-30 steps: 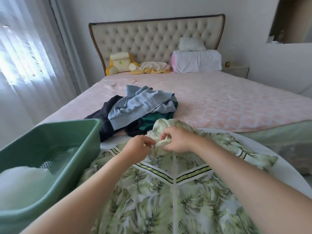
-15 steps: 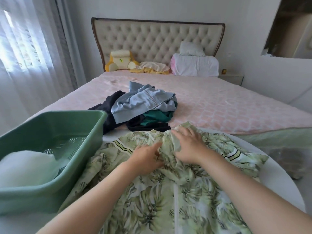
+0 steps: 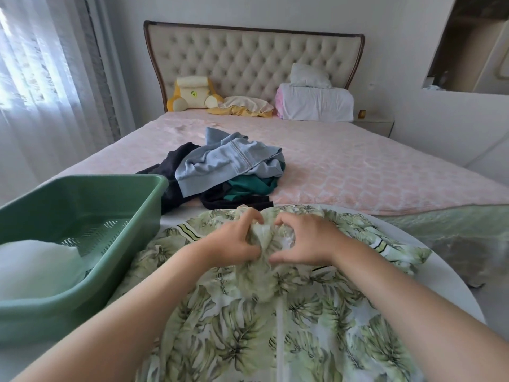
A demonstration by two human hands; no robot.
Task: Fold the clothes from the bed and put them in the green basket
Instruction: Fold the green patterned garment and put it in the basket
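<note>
Round white table (image 3: 440, 274) edge holds leaf-print garment (image 3: 275, 312), bunched between both hands

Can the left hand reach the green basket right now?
Probably yes. The green basket sits close beside the left hand, with nothing standing between them. But the left hand grips the bunched top of the leaf-print garment, so it would have to let go or carry that along.

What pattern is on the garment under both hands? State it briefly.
The garment has a green palm-leaf print on white, with dark-and-lime striped trim; head view shows it best.
</note>
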